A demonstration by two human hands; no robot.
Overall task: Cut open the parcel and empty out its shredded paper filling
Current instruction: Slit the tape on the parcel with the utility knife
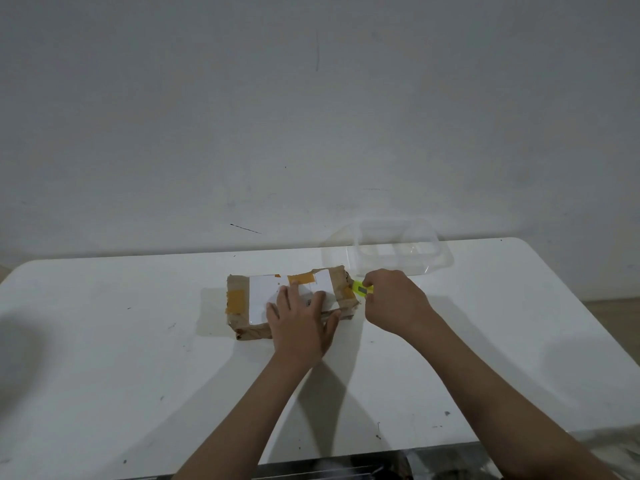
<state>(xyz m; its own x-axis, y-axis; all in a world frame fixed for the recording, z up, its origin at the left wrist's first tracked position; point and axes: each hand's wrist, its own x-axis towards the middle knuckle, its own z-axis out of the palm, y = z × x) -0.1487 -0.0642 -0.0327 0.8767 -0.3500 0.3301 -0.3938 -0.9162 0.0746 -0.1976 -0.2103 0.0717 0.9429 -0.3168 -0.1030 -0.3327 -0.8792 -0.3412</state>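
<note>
A brown-paper parcel [291, 299] lies flat on the white bench [104, 341], a little beyond its middle and nearer the far edge than the near one. Its long axis runs left to right, roughly parallel to the far edge of the bench, with the right end angled slightly away from the person. A white label [266, 292] covers much of its top face, and patches of orange-brown tape [236, 301] sit at the left end and across the top near the far edge.

The left hand [299, 327] lies palm down on the right half of the parcel, its fingers [284, 299] straight and spread over the label, the thumb reaching toward the near right corner.

The right hand [393, 301] is at the parcel's right end, its fingers curled and clamped on a small yellow-green cutter [362, 289]. The cutter points left, its tip at the top right edge of the parcel; whether a blade touches the paper cannot be told.

A clear plastic container [401, 247] stands on the bench behind the right hand, close to the wall [311, 116] and apart from the parcel.
</note>
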